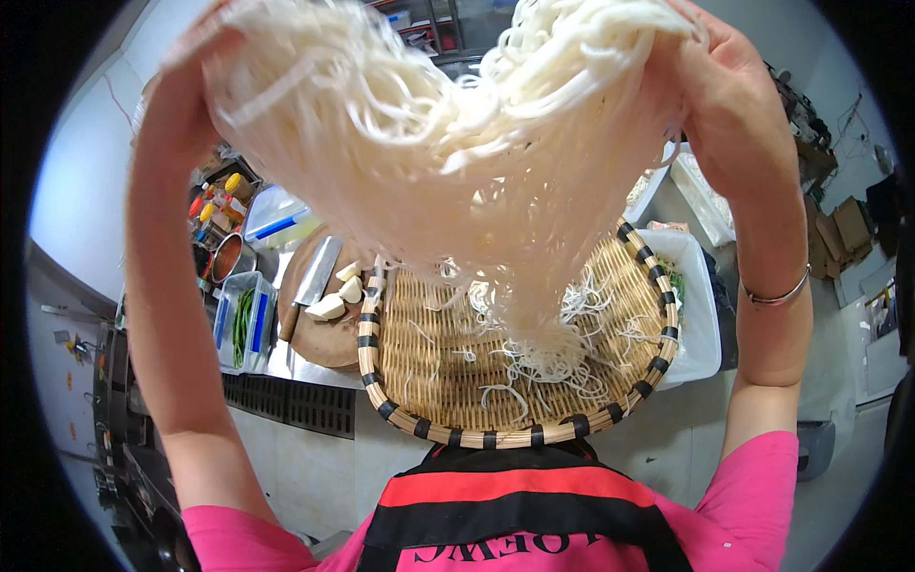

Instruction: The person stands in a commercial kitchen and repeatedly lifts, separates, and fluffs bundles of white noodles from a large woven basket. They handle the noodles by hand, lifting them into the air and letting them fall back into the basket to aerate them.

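Observation:
A large mass of white noodles (457, 143) hangs between my raised hands, sagging in the middle, its lower strands blurred. My left hand (193, 64) grips the bundle at the upper left; its fingers are partly hidden and blurred. My right hand (715, 79) holds the other end at the upper right, its fingertips hidden by noodles. Below, a round woven bamboo tray (443, 372) with a black-bound rim carries loose noodle strands (550, 357), and the hanging strands reach down to them.
Left of the tray, a round wooden chopping board (322, 343) holds a cleaver (318, 272) and white vegetable pieces (327, 307). Beyond are a plastic box of green beans (244, 322), a metal pot (232, 257) and jars (214, 214). A white bin (697, 314) stands right of the tray.

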The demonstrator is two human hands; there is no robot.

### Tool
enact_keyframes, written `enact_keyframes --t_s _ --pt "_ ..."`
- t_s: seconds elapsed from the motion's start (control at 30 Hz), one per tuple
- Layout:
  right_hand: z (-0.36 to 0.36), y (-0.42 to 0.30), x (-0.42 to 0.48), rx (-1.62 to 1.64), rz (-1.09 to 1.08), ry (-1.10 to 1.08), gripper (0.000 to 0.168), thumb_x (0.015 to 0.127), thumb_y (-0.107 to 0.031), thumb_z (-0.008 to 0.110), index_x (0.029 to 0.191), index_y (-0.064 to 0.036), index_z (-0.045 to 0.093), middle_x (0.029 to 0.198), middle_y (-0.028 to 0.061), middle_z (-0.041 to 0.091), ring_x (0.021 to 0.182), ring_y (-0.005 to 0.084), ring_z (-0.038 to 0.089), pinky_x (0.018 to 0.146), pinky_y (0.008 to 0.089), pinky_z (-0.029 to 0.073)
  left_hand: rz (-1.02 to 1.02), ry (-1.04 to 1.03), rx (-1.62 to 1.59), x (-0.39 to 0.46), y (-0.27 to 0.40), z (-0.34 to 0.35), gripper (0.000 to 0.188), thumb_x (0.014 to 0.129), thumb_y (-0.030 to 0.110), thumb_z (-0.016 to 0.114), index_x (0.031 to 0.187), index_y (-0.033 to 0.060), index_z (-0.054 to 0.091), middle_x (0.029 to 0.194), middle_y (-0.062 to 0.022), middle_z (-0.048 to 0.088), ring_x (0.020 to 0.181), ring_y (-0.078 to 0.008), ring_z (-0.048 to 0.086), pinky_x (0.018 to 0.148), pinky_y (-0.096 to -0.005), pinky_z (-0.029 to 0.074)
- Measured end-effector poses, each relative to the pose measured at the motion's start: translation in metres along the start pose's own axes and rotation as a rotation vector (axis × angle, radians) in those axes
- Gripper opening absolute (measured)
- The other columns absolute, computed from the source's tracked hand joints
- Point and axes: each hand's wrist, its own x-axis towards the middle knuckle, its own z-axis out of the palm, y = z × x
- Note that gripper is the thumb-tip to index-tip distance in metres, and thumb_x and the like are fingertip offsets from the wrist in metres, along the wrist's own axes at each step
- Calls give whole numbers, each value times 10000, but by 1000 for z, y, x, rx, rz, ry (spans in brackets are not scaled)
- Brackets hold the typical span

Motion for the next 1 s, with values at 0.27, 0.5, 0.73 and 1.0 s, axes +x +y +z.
enact_keyframes --t_s 0.27,0.5,0.73,1.0 --pt "-22 28 -58 -90 368 0 346 847 -108 661 1158 25 587 1043 62 648 929 107 622 811 245 517 -423 -118 -180 -96 -114 -6 299 908 166 554 1149 -10 574 1116 -95 600 975 -175 625 859 -306 517" --pt "-24 96 -142 -610 696 -887 713 725 -349 800 1284 4 534 1156 147 622 1056 220 587 931 358 464 -472 167 -457 -142 -147 55 219 895 117 579 1071 -10 608 963 -90 638 779 -149 634 688 -276 548" --pt "72 132 -127 -100 513 -298 701 722 -204 800 1315 -6 483 1145 95 578 1046 178 550 924 334 445 -486 -88 -495 -150 -140 89 307 858 75 600 1156 2 586 983 -95 637 742 -116 602 627 -241 510" --pt "64 92 -86 -28 586 -44 191 797 -21 555 956 -21 662 830 -9 626 693 36 559 626 187 462 -648 -395 -132 -181 -168 62 979 779 166 736 1514 160 90 1401 -188 354 1197 -286 486 960 -389 456"
